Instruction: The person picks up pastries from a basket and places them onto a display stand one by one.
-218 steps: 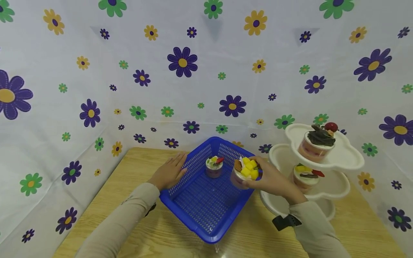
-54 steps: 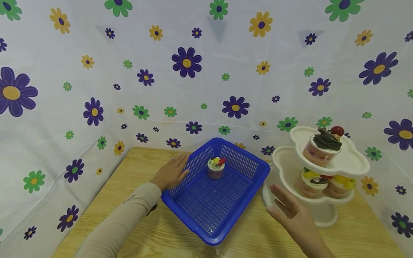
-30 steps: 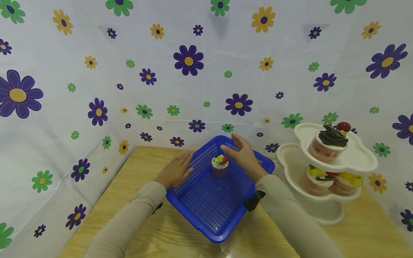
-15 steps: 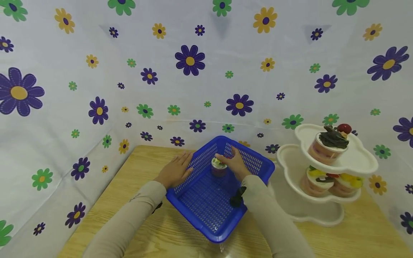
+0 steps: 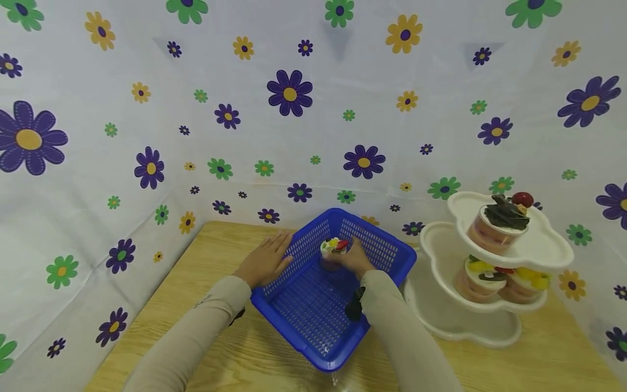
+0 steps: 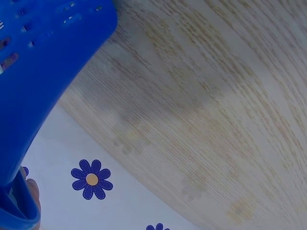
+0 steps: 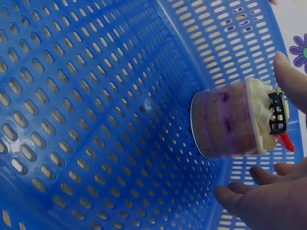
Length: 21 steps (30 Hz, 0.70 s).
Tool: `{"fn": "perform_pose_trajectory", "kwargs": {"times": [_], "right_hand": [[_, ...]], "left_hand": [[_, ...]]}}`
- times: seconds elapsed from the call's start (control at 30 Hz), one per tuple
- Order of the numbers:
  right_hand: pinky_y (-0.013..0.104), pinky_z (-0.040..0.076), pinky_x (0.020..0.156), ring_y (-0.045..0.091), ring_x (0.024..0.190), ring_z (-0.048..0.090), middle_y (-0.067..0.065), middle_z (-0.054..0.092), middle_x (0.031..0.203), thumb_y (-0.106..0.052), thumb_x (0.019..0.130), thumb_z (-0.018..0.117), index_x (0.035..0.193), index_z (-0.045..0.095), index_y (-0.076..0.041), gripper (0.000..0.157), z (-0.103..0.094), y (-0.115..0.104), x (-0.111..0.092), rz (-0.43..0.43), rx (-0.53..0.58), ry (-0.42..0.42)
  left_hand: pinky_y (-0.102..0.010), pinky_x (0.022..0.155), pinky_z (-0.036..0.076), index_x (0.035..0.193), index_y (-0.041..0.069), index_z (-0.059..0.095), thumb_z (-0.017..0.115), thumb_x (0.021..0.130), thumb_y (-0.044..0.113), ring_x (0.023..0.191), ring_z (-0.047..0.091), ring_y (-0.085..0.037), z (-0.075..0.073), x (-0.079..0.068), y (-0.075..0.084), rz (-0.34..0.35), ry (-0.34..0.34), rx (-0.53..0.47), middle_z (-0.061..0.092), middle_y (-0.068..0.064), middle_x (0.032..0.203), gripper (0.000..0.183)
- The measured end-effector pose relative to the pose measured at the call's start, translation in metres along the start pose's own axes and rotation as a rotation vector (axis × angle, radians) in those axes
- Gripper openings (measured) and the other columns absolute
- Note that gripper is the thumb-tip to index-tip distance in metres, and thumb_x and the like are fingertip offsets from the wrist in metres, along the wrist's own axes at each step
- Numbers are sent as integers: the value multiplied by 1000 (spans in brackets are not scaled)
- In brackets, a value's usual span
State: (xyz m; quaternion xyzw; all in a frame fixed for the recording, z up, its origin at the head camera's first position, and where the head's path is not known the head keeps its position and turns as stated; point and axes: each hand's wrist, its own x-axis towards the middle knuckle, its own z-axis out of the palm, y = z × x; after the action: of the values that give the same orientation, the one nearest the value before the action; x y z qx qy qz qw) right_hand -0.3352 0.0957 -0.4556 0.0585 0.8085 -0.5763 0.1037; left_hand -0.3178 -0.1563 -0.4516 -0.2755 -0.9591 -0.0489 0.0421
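In the head view a dessert cup (image 5: 331, 251) with cream and a red-and-yellow topping stands upright inside the blue plastic basket (image 5: 299, 337), near its far left wall. My right hand (image 5: 356, 258) reaches down beside the cup. From the right wrist, layered sides of the dessert cup (image 7: 228, 120) show between the spread thumb and fingers (image 7: 259, 191), with gaps visible on both sides. My left hand (image 5: 264, 258) rests with straight fingers on the basket's left rim; only a fingertip (image 6: 33, 196) shows in the left wrist view.
To the right stands a white three-tier stand (image 5: 460, 310). Its top tier bears a chocolate-topped dessert cup (image 5: 498, 224); on the middle tier are a fruit-topped cup (image 5: 480, 279) and a mango-topped cup (image 5: 523, 284). Flowered cloth (image 5: 235, 76) hangs behind the wooden table (image 5: 220, 343).
The mango-topped cup, earlier held by my right hand over the basket, now sits on the stand's middle tier. My right hand has since come back and lowered beside the remaining cup. The left hand stays.
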Motion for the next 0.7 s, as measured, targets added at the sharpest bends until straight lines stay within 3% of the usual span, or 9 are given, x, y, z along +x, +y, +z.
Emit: {"fn": "perform_pose_trajectory", "kwargs": {"times": [0.2,0.47,0.7], "right_hand": [[55,19,116,44,137,29,29,29,147,-9,77,78,148,14,4,96,8,1,1,27,7,-18],[55,20,115,44,135,32,29,32,146,2,75,76,147,18,4,92,17,3,2,61,49,42],[53,26,114,44,133,36,29,35,144,5,75,75,144,23,5,87,20,1,4,48,11,63]], "left_hand": [[-48,118,19,151,0,21,34,104,35,145,20,-35,1,-1,-2,-6,-2,4,23,-17,157,60],[-46,119,16,153,3,16,31,104,39,146,16,-32,3,-1,-3,-14,-30,16,19,-14,158,62],[-46,119,14,152,2,18,33,104,37,146,17,-33,3,0,-3,-9,-19,-5,19,-15,158,62]]}}
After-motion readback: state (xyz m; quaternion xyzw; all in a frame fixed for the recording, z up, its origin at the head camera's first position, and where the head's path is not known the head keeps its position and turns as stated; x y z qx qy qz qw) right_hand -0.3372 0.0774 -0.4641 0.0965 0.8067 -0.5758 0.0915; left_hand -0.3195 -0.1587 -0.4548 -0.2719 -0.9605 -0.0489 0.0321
